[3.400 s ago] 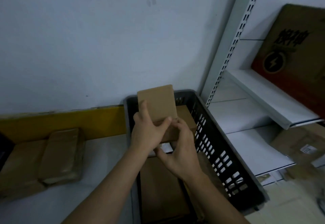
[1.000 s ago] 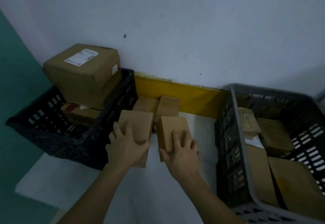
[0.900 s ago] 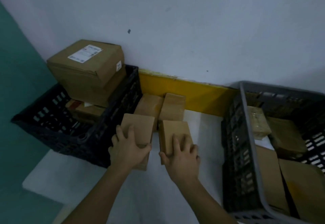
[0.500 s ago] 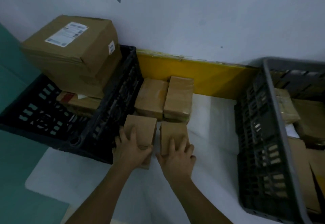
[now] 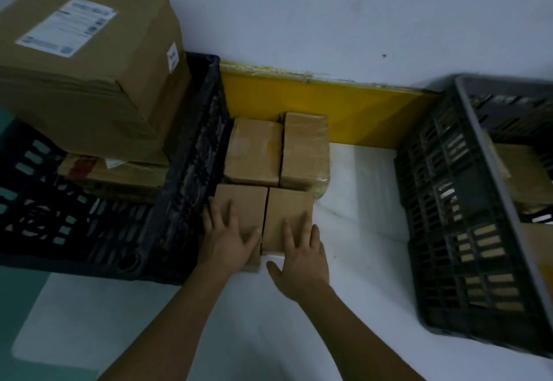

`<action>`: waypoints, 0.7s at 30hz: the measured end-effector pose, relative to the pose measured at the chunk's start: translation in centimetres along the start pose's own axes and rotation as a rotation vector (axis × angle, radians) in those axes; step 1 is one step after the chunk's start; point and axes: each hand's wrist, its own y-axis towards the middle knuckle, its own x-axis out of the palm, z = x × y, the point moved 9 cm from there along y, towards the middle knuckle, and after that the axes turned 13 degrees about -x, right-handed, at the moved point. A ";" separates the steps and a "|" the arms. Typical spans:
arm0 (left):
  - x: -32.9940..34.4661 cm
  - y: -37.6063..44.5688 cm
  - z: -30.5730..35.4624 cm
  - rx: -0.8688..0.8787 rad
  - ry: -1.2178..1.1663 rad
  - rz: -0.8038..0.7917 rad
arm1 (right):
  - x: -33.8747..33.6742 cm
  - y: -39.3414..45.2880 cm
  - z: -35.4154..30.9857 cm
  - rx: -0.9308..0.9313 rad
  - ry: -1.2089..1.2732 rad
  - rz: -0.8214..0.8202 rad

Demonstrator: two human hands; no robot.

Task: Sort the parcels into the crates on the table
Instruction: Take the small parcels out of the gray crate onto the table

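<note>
Two small plain parcels lie flat on the white bench (image 5: 353, 261), side by side and touching along their long edges. The left parcel (image 5: 244, 210) sits just beside the wall of the black crate (image 5: 182, 201), with almost no gap on that side. The right parcel (image 5: 288, 216) has open bench beyond its right edge, running across to the grey crate (image 5: 443, 216), which stands well apart. Both parcels have their long axes running away from the person toward the yellow board (image 5: 329, 111) at the wall.

Directly behind them, between the parcels and the yellow board, two taped parcels (image 5: 276, 150) lie side by side, touching the plain ones' far ends and closing off room in that direction. Open bench lies on the near side of the black crate, toward the person.

The left hand (image 5: 229, 240) rests flat on the near part of the left parcel, fingers spread and straight, gripping nothing. The right hand (image 5: 299, 252) lies likewise on the near end of the right parcel, fingers extended, thumb out on the bench side.

In the black crate a large carton (image 5: 89, 66) with a white label stands atop flatter parcels and rises above the rim. The grey crate holds several brown parcels, partly cut off by the frame edge.
</note>
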 end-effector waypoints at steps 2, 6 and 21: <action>-0.1 0.3 0.3 0.011 0.049 0.013 | -0.1 0.3 0.0 0.010 -0.051 -0.013; -0.6 0.1 1.2 0.066 0.190 0.086 | -0.2 0.7 0.4 0.018 -0.112 -0.060; -9.1 -5.9 14.2 0.379 0.136 0.333 | -12.2 -6.8 4.9 0.098 -0.104 0.249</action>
